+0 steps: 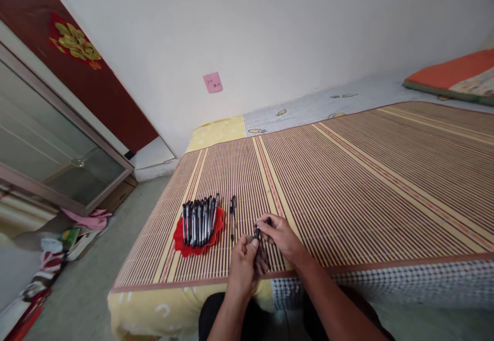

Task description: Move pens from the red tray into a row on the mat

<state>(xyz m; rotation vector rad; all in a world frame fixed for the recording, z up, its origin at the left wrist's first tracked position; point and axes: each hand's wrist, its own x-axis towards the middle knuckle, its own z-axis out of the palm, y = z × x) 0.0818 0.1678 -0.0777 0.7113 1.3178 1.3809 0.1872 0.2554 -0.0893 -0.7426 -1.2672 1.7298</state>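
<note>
My left hand [243, 258] is closed, its thumb and fingers pinching the dark grip end of a pen [257, 232] just above the bamboo mat [328, 197]. Close against it, my right hand [281, 235] pinches the same pen's upper part. A small black piece that looks like a pen cap [269, 220] sticks out from the right fingers. Left of my hands lies a thin pen refill with black parts [232, 220]. Beyond that, a red scalloped tray [219, 222] carries several clear-barrelled pens with black caps [198, 222], lined up side by side.
The mat covers a bed with a yellow and checked sheet [216, 130]. An orange folded quilt [451, 73] rests at the far right. A pink note [213, 82] is stuck to the wall. On the left stand a glass-panelled door [57, 135] and floor clutter [50, 258].
</note>
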